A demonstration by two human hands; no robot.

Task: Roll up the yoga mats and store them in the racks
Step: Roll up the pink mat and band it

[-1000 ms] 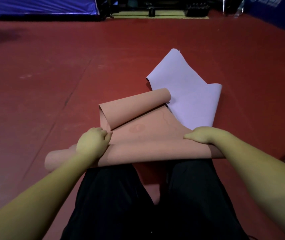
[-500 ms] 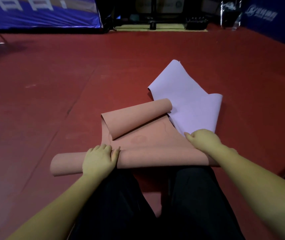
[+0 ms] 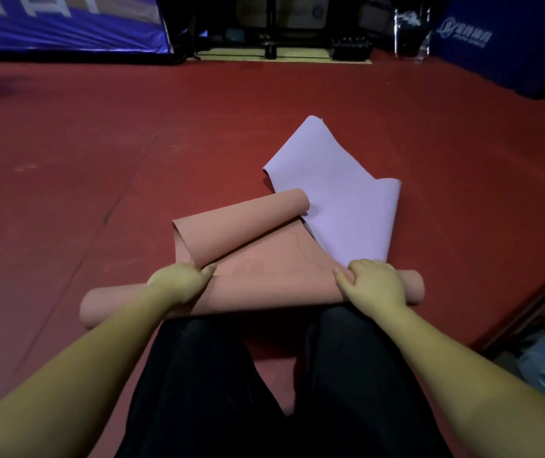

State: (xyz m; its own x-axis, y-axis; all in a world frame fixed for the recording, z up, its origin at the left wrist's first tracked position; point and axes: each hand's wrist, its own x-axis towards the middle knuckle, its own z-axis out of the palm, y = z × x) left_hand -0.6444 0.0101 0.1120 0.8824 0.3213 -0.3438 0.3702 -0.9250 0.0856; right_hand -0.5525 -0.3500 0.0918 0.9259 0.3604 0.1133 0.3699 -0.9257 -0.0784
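Both hands were set on the rolled near end of the salmon-pink foam yoga mat (image 3: 264,285): the left hand (image 3: 178,280) lay over the roll with fingers curled onto its far side, and the right hand (image 3: 375,282) pressed on top near the roll's right end, fingers bent over it, thumb pointing inward. Compared with half a second earlier, the hands had shifted forward over the roll and the roll stood a little thicker, with less flat mat between it and the mat's far end, which curled back on itself. Judged from this, rolling of this mat was under way and roughly half done; storing had not begun. A lilac foam yoga mat (image 3: 347,206) lay crumpled beyond, partly under the pink mat's far right edge, unrolled. Both mats rested on the dark red sports floor (image 3: 82,180). Blue padded barriers (image 3: 66,24) lined the far wall; no rack could be identified with certainty.
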